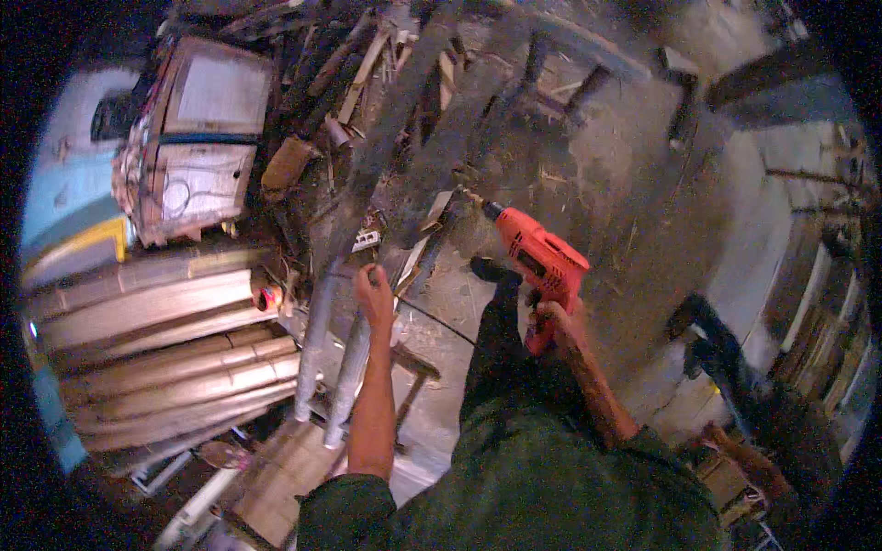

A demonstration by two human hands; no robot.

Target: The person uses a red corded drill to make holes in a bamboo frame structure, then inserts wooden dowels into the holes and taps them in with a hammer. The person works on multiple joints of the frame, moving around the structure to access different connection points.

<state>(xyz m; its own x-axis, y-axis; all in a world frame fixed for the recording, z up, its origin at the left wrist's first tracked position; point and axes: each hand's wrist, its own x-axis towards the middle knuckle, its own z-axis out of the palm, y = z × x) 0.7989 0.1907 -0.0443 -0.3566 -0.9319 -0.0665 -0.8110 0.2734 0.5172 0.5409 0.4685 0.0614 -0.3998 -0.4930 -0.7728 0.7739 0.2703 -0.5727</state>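
Observation:
A red power drill (544, 257) is gripped by its handle in my right hand (557, 321). Its chuck and bit point away and to the left, toward the floor. My left hand (372, 292) is raised with its fingers closed together, just short of a white power socket block (366, 241). Something small and dark shows at the fingertips, but I cannot make out what it is. A black cord (436, 320) runs from near my left wrist toward my leg.
Long grey poles (317, 344) slant past my left arm. Light wooden boards (156, 312) are stacked at the left, below an old white cabinet (207, 138). Scrap wood (367, 73) lies heaped at the far side. Another person (763, 395) is at the right.

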